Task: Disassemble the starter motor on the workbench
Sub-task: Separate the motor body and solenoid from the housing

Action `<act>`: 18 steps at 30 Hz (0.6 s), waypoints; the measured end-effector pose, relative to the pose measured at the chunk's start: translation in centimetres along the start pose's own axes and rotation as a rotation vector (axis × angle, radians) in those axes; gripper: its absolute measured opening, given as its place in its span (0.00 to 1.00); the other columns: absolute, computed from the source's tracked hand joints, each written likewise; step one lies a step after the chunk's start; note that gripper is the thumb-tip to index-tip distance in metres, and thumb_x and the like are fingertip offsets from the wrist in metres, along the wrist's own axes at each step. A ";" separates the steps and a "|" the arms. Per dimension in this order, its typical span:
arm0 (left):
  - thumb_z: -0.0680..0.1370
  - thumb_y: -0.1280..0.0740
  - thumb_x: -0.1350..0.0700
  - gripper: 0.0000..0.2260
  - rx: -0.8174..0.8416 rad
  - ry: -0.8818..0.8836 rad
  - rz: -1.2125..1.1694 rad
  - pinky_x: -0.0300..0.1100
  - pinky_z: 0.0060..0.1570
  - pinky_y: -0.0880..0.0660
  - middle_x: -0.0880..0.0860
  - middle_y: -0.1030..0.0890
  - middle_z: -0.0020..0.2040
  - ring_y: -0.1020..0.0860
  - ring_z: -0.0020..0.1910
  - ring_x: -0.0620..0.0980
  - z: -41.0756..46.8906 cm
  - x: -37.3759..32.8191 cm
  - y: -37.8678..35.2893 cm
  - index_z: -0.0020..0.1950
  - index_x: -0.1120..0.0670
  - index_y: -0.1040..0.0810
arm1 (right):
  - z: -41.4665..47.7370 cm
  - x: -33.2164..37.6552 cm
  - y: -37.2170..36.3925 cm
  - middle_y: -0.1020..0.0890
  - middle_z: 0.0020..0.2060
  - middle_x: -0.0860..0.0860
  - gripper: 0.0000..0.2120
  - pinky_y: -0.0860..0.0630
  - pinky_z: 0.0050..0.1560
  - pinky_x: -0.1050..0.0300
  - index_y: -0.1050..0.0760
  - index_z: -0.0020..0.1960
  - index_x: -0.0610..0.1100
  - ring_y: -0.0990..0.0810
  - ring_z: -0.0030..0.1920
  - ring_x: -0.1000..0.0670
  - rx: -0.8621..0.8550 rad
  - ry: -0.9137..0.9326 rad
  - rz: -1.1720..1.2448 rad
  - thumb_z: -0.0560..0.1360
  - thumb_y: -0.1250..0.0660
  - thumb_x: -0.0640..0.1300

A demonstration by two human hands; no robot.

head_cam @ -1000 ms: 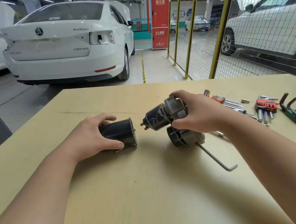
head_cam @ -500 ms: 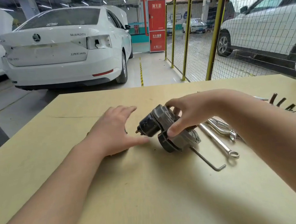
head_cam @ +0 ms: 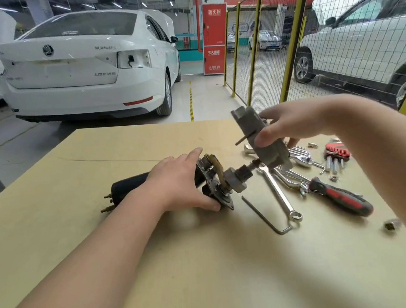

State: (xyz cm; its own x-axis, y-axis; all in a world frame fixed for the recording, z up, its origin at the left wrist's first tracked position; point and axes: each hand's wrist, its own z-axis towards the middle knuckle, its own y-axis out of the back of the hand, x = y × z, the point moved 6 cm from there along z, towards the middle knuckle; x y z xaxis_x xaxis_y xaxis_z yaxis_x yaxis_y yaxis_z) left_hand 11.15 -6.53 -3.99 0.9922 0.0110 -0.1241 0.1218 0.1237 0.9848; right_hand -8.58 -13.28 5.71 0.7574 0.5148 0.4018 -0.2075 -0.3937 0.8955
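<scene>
Black motor body [head_cam: 131,188] is laid on its side near the middle of the workbench [head_cam: 134,272] and gripped by the left hand [head_cam: 182,180], fingers curled over it. Grey housing [head_cam: 262,140] is gripped by the right hand [head_cam: 290,123], raised and tilted above the bench. Geared shaft [head_cam: 236,179] is exposed between them. Wrench [head_cam: 279,193], screwdriver [head_cam: 342,196] and hex key [head_cam: 265,216] are laid toward the right edge.

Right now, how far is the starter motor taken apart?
Done: the grey housing is lifted away from the black body, exposing the gear shaft. In hand: the right hand grips the housing, the left hand holds the body on the table. Left: the shaft is not yet pulled from the body.
</scene>
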 end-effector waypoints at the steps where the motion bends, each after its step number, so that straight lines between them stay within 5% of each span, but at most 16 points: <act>1: 0.50 0.36 0.22 0.61 0.011 -0.001 -0.007 0.47 0.67 0.36 0.47 0.32 0.72 0.33 0.69 0.54 -0.1 0.0 0.1 0.77 0.44 0.52 | -0.4 -0.9 -0.3 0.16 0.47 0.48 0.18 0.20 0.51 0.47 0.26 0.57 0.49 0.17 0.48 0.48 -0.023 0.004 0.067 0.70 0.31 0.55; 7: 0.56 0.37 0.27 0.47 -0.038 -0.104 -0.109 0.42 0.65 0.36 0.42 0.32 0.71 0.32 0.67 0.46 -0.9 -0.2 0.8 0.73 0.42 0.38 | -2.1 -6.5 -4.8 0.16 0.47 0.44 0.09 0.20 0.51 0.44 0.24 0.55 0.47 0.16 0.48 0.45 -0.291 0.036 0.719 0.76 0.35 0.48; 11: 0.64 0.34 0.34 0.36 -0.075 -0.199 -0.027 0.42 0.67 0.37 0.41 0.31 0.69 0.32 0.66 0.46 -1.6 -1.1 0.7 0.71 0.42 0.34 | -3.3 -8.4 -7.7 0.18 0.44 0.40 0.15 0.24 0.54 0.36 0.26 0.54 0.40 0.19 0.46 0.39 -0.446 0.062 1.303 0.80 0.46 0.48; 18: 0.59 0.31 0.27 0.45 -0.189 -0.230 -0.681 0.36 0.59 0.35 0.35 0.36 0.68 0.34 0.65 0.37 -3.1 -7.8 2.4 0.71 0.32 0.46 | -4.3 -1.4 -7.7 0.21 0.50 0.41 0.30 0.23 0.53 0.45 0.32 0.65 0.37 0.22 0.51 0.43 -0.226 0.426 1.634 0.73 0.44 0.57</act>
State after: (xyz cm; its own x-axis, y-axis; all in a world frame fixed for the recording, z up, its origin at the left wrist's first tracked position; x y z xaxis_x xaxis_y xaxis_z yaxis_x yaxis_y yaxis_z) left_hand 3.58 -3.26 -1.08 0.6815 -0.3349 -0.6507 0.7260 0.1976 0.6587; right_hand -10.68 -7.71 -0.90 -0.5178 -0.1190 0.8472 -0.6489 -0.5907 -0.4796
